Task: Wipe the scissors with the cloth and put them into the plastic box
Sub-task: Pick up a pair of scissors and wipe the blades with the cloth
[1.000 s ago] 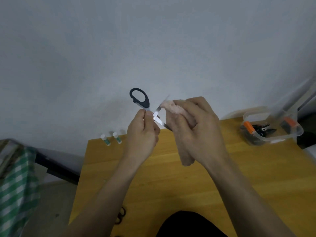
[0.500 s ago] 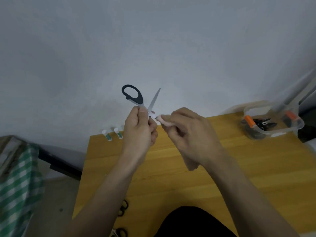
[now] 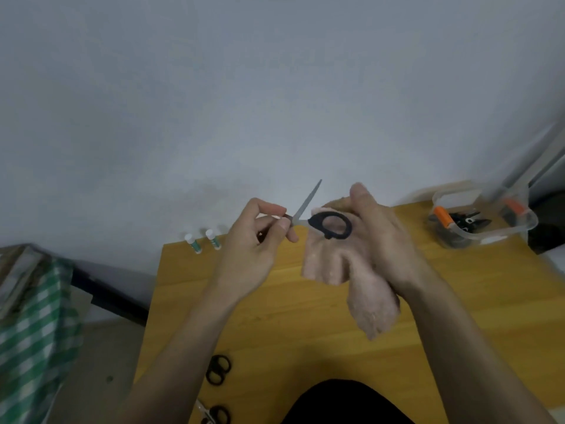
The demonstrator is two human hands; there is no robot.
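Note:
Black-handled scissors (image 3: 328, 225) are held in the air above the wooden table (image 3: 305, 316), one blade pointing up and to the right. My left hand (image 3: 256, 243) pinches them near the pivot. A black handle loop lies against the pink cloth (image 3: 363, 289), which hangs from my right hand (image 3: 382, 237). My right hand grips the cloth, thumb raised. The clear plastic box (image 3: 486, 224) stands at the table's far right corner and holds tools with black and orange parts.
Two small white and green tubes (image 3: 203, 240) stand at the table's far left edge. Two more black-handled scissors (image 3: 217, 370) lie near the front left edge. A green checked fabric (image 3: 33, 332) hangs at the left, off the table.
The scissors have turned over: the black handle loop swung from upper left down to the right against the cloth. The cloth now hangs spread out below my right hand.

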